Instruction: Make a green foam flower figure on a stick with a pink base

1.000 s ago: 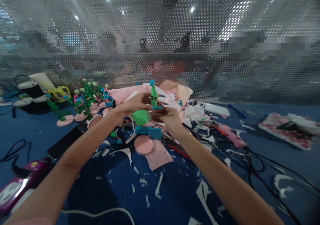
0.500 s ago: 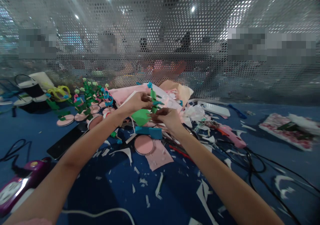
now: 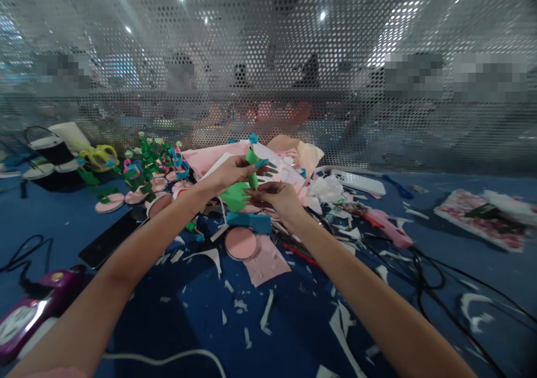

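Between my two hands stands a paper flower (image 3: 252, 168), a rolled green stem with a small blue bloom on top and a blue piece at its side. My left hand (image 3: 237, 172) grips its upper part with thumb and fingers. Lower down, my right hand (image 3: 274, 196) pinches the stem's bottom end. Below the hands lie a green paper piece (image 3: 235, 197) and a blue paper strip (image 3: 249, 221). Nearer to me is a round pink disc (image 3: 241, 243) on a pink paper square (image 3: 268, 263).
Finished-looking paper flowers on pink discs (image 3: 109, 202) stand at left, beside a dark phone (image 3: 111, 238). A pink glue gun (image 3: 388, 227) with black cable lies at right. White scraps litter the blue surface. A perforated metal screen (image 3: 268, 59) rises behind.
The paper flower has turned and tilted slightly leftward in my hands; its blue side piece now points up to the right. Both hands stay on it.
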The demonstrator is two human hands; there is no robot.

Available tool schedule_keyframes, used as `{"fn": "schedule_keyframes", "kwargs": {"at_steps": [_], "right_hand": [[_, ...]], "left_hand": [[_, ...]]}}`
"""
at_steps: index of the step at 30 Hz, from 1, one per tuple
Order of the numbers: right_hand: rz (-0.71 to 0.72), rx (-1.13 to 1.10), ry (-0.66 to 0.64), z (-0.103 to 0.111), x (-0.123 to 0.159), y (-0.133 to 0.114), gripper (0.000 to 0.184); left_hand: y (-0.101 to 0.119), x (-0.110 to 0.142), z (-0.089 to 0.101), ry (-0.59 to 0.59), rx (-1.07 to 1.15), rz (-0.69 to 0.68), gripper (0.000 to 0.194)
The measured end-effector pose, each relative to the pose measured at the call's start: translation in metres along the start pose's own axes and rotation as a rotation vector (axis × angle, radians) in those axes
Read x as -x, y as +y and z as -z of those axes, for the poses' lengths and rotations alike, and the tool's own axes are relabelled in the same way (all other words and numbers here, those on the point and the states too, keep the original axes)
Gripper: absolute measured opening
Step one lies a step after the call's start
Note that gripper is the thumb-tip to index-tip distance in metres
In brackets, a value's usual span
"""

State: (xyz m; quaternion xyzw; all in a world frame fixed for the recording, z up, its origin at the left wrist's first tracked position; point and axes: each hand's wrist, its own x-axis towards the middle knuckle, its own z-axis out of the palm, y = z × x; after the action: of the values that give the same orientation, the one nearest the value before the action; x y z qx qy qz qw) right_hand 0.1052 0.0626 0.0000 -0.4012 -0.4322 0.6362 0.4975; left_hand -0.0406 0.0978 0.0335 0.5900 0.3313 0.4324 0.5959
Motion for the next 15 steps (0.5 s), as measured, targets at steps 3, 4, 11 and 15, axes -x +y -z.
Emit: {"fn": "schedule_keyframes", "kwargs": {"at_steps": [3,4,11,15], "right_hand": [[-0.030,-0.008,-0.023,0.0015,0.0004,-0.0015,0.038],[-0.030,-0.013,-0.029,0.0022,0.0002,-0.0017,0.039],[0.019,-0.055,0.002,0.0033,-0.0021,-0.0004,0.039],[0.032,-0.073,0.001,0.0027,-0.0023,0.0006,0.039]], "left_hand": [[0.0007,-0.0015,0.0026,0.046,-0.003,-0.003,0.035],[0.0010,-0.0018,0.0028,0.064,0.014,-0.017,0.034],[0.0036,0.0009,-0.0041,0.027,0.125,-0.087,0.043],[0.0039,0.0019,-0.0069,-0.011,0.027,-0.123,0.056]]}}
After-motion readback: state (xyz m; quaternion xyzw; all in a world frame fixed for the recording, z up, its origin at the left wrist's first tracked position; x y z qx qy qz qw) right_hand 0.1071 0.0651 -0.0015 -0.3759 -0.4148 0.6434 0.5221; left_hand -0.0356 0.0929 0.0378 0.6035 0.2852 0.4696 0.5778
